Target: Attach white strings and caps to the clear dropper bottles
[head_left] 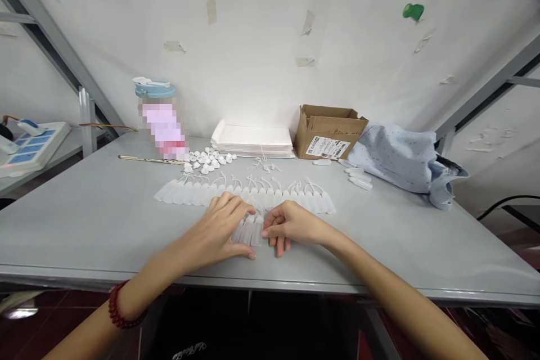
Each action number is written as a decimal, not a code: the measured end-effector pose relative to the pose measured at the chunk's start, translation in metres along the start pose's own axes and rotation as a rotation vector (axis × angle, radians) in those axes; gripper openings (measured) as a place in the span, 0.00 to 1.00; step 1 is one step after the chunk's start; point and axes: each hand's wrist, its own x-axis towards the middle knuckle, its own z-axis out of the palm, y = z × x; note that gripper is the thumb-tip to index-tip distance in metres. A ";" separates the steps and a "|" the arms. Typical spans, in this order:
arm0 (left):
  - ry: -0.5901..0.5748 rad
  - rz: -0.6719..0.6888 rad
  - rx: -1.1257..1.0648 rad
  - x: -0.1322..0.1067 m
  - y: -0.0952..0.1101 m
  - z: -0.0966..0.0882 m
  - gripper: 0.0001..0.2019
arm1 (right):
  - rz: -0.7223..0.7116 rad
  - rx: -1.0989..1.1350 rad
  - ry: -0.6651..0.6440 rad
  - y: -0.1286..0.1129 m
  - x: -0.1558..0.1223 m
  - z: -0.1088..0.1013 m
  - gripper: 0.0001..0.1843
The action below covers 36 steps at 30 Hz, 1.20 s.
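Note:
Several small translucent plastic tubes (pixel 248 232) lie side by side near the front of the grey table. Over their left side arches my left hand (pixel 225 225), its fingers and thumb spread apart at the tubes' two ends. My right hand (pixel 284 226) has its thumb and curled fingers closed at the side of the rightmost tube (pixel 257 232). Just behind, a long row of similar tubes (pixel 270 199) with white cords at their far ends stretches across the table. My left fingers cover part of both groups.
White caps (pixel 206 160) are heaped at the back left, near a thin stick (pixel 147 160) and a pixelated container with a blue lid (pixel 155 89). Behind stand stacked white sheets (pixel 257 138) and a cardboard box (pixel 329 132). Loose tubes (pixel 359 180) lie beside blue cloth (pixel 396 154). Loose cords (pixel 264 165) lie mid-table.

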 end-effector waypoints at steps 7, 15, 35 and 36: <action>-0.001 -0.054 -0.058 0.003 -0.001 -0.011 0.33 | -0.014 -0.005 0.004 -0.001 -0.002 -0.005 0.18; 0.090 -0.146 -0.083 0.041 -0.023 -0.044 0.24 | -0.109 -0.021 0.257 -0.014 -0.027 -0.050 0.15; -0.030 0.054 0.285 0.147 -0.065 -0.013 0.13 | 0.037 -0.829 1.150 0.055 -0.028 -0.162 0.12; -0.034 0.050 0.289 0.148 -0.066 -0.012 0.12 | 0.044 -0.851 1.153 0.058 -0.027 -0.165 0.13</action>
